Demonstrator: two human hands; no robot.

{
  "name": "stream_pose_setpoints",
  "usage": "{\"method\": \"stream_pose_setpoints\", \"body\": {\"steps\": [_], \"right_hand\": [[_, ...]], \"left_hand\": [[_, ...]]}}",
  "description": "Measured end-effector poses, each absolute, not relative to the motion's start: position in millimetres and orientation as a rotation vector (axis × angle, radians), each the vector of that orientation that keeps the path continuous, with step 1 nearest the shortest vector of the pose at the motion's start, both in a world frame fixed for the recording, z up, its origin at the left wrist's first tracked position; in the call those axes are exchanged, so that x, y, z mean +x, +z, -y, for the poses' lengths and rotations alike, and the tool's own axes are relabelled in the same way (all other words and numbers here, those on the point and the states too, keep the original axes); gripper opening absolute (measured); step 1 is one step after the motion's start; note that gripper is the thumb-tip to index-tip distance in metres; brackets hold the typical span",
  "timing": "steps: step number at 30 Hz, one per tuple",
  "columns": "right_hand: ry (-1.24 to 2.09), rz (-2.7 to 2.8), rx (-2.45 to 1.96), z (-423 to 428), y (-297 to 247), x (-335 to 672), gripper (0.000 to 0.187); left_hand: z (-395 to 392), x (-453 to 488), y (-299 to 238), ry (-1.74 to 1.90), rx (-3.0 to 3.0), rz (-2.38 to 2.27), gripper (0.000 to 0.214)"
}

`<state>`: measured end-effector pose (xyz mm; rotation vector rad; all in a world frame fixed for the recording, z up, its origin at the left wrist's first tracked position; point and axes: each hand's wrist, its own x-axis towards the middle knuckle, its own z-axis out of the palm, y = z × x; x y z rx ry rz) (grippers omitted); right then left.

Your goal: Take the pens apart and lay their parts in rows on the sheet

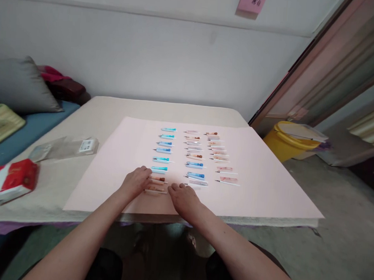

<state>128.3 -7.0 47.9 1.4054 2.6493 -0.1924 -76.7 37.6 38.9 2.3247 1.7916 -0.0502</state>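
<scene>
Your left hand (136, 180) rests its fingertips at the near end of the left-hand column, by the left end of a brown-topped pen (159, 179); whether they pinch it, you cannot tell from this view. Your right hand (183, 199) is bent low over the pink sheet (259, 195), its fingertips just beside the right end of a peach-tinted pen (155, 188) that lies between your hands; its hold is unclear too. The laying-out looks well along: blue pens (163, 150) run in line beyond your left fingers, a mixed column with a dark-blue pen (195, 175) stretches past your right fingertips, and pale pink pens (226, 179) lie farther right. Many have a thin white stick (230, 183) alongside. The two pens between your hands appear the least settled; how much remains cannot be judged.
</scene>
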Motion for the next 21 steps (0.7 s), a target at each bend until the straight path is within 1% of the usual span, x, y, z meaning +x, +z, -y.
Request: {"method": "stream_pose_setpoints", "body": {"steps": [6, 15, 21], "right_hand": [[-0.203, -2.639, 1.430, 5, 50, 125, 0.027], [-0.210, -2.624, 1.413, 9, 51, 123, 0.026], [-0.188, -2.633, 1.421, 9, 54, 126, 0.026]], "left_hand": [[-40, -71, 41, -0.148, 2.352, -1.746, 0.017], [-39, -64, 36, -0.165, 2.377, -1.795, 0.024], [-38, -65, 44, -0.177, 2.350, -1.795, 0.023]]}}
